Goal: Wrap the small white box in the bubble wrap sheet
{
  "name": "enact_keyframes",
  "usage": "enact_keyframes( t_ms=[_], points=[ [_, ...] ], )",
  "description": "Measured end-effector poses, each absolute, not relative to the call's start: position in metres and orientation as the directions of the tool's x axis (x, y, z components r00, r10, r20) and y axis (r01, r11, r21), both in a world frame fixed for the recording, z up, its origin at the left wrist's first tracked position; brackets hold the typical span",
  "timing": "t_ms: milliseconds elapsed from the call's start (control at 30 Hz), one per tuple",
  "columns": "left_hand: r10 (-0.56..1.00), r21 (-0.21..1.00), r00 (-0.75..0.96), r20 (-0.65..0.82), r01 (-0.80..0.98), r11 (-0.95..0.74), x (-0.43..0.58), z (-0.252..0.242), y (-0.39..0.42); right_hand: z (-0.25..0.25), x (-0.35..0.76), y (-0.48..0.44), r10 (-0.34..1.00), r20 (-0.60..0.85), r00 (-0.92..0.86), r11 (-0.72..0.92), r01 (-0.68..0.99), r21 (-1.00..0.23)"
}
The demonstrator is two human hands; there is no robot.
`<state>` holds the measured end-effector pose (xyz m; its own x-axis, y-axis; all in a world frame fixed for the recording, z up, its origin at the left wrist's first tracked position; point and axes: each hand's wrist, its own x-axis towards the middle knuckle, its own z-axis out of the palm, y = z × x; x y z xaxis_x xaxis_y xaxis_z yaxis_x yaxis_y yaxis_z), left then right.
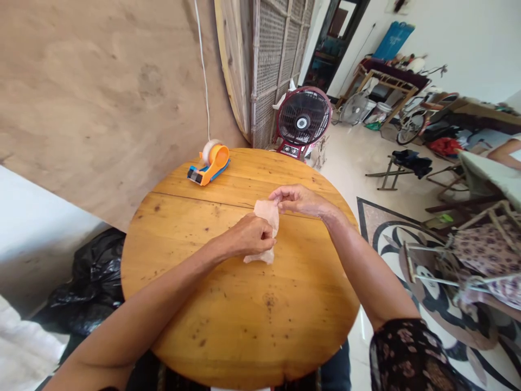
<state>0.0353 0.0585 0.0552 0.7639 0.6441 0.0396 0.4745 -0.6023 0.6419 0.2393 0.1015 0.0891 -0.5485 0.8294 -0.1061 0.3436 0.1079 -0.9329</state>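
Observation:
A thin, crumpled pale pink sheet (266, 210) lies near the middle of the round wooden table (228, 326); whether it is tissue or cloth I cannot tell. My left hand (253, 235) is closed over its middle, fingers curled, hiding part of it. At the sheet's upper right corner, my right hand (299, 200) pinches the edge between thumb and fingertips. Toward the table's far left edge stands an orange and blue tape dispenser (211, 164) with a roll of clear tape, apart from both hands.
A dark red fan (303, 119) stands just beyond the table. Plywood (101, 98) leans along the left, above a black plastic bag (97, 271). On the right are a stool (393, 171), chairs with patterned cloth (484, 244) and another person's arm (504, 155).

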Motion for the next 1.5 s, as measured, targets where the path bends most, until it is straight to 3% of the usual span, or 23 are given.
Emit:
enact_keyframes(
  t_ms=[267, 467, 633, 933, 1200, 1500],
  points=[
    [0.638, 0.639, 0.769, 0.041, 0.471, -0.608, 0.036, 0.055, 0.060, 0.089, 0.225, 0.116, 0.725, -0.208, -0.657, 0.192, 0.482, -0.855],
    [0.651, 0.636, 0.758, 0.040, 0.482, -0.602, 0.035, 0.054, 0.059, 0.069, 0.223, 0.123, 0.828, -0.111, -0.550, 0.360, 0.672, -0.647],
    [0.659, 0.617, 0.751, 0.054, 0.494, -0.613, 0.036, 0.052, 0.058, 0.054, 0.222, 0.117, 0.878, -0.042, -0.477, 0.388, 0.761, -0.520],
    [0.652, 0.605, 0.758, 0.033, 0.504, -0.616, 0.036, 0.054, 0.056, 0.041, 0.212, 0.105, 0.931, -0.083, -0.356, 0.304, 0.880, -0.366],
    [0.645, 0.560, 0.762, 0.058, 0.510, -0.653, 0.036, 0.053, 0.054, 0.032, 0.211, 0.088, 0.989, 0.030, -0.145, 0.148, 0.965, -0.216],
    [0.650, 0.498, 0.757, 0.062, 0.541, -0.677, 0.037, 0.057, 0.050, 0.032, 0.205, 0.091, 0.994, -0.109, 0.010, -0.031, 0.981, -0.192]
  ],
)
